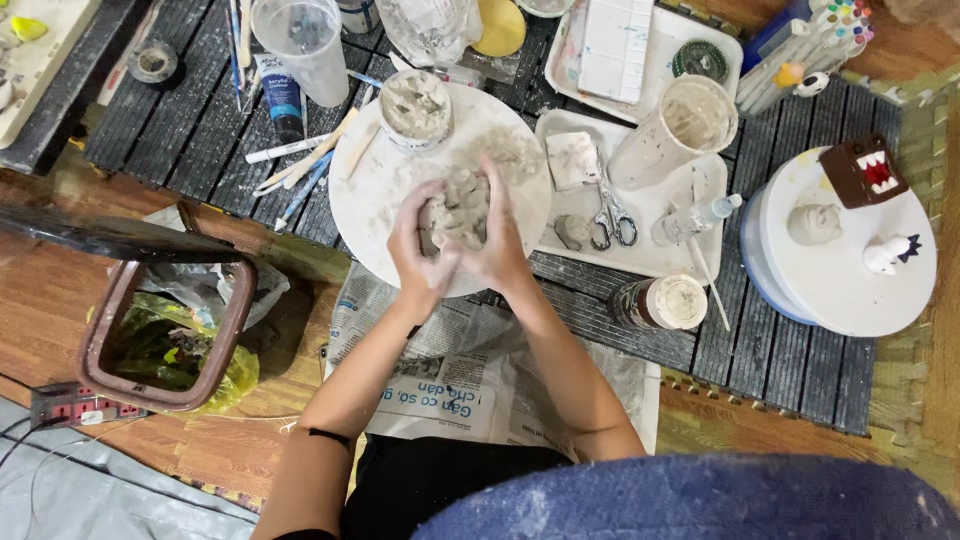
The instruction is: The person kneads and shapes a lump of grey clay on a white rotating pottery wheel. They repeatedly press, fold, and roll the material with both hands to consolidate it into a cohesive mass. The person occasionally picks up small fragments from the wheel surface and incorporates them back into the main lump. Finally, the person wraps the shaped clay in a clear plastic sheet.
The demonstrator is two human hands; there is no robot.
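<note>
Dark slatted matting [180,130] carries a round white board [370,200]. Both hands, left hand [422,250] and right hand [497,240], close around a lumpy grey clay lump [455,208], partly hiding it.

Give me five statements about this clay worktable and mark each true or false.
1. Both hands, the left hand and the right hand, press a grey clay lump. True.
2. The clay is over a round white board. True.
3. The scissors lie on the newspaper. False: they lie on a white tray.
4. The brown bin stands on the person's right. False: left.
5. A small grey clay head sits on the round white stand. True.
</note>
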